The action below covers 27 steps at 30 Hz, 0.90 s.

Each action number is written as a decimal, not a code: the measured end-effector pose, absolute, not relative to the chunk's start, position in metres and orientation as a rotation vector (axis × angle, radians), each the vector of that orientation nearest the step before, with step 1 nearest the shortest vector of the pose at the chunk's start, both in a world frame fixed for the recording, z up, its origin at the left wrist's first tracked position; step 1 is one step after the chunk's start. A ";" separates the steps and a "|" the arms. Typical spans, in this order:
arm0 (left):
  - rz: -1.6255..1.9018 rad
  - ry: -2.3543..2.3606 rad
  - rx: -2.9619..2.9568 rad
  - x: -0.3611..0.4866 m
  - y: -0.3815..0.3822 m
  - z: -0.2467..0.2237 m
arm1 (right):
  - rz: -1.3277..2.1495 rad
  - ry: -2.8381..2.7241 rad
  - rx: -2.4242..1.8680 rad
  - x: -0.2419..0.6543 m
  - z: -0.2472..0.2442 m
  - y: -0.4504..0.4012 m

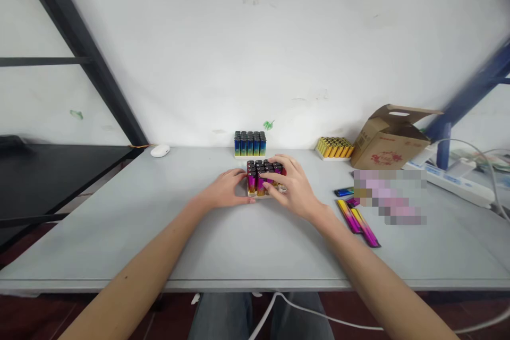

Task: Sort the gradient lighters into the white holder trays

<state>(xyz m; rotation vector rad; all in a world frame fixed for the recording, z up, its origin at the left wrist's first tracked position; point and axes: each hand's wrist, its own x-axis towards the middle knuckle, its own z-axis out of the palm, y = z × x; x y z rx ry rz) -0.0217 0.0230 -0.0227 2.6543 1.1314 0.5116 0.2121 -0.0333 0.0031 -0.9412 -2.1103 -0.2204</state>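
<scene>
A white tray (252, 195) in front of me holds upright batteries with black tops and shiny purple-and-gold sides. My left hand (228, 188) grips the tray's left side, thumb along its front edge and fingers behind. From the right, my right hand (292, 186) reaches over the batteries. Its thumb and index finger close on a purple battery (261, 185) in the front row, and its other fingers rest over the tops behind. That hand hides part of the tray's right side. Against the wall, another group of upright batteries (250, 144) is blue and green.
Yellow batteries (335, 147) fill a tray at the back right, beside an open cardboard box (392, 141). Wrapped purple-and-yellow battery packs (358, 223) lie right of my arm, near a blurred patch. A power strip (454, 183) with cables and a white mouse (160, 151) are on the table.
</scene>
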 end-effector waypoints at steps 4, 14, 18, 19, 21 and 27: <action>0.483 1.149 2.656 -0.023 0.024 -0.023 | -0.135 -2.060 -1.086 0.234 0.007 -0.038; 0.435 1.210 2.667 -0.021 0.020 -0.018 | 0.054 -2.433 -1.620 0.381 0.005 -0.090; 0.451 1.195 2.671 -0.021 0.020 -0.019 | 0.211 -2.479 -1.573 0.384 0.000 -0.092; 0.455 1.190 2.671 -0.022 0.021 -0.019 | 0.202 -2.469 -1.561 0.381 -0.001 -0.090; 0.468 1.182 2.670 -0.022 0.021 -0.020 | 0.169 -2.454 -1.525 0.372 -0.002 -0.085; 0.455 1.196 2.651 -0.023 0.021 -0.021 | 0.239 -2.509 -1.319 0.340 -0.002 -0.071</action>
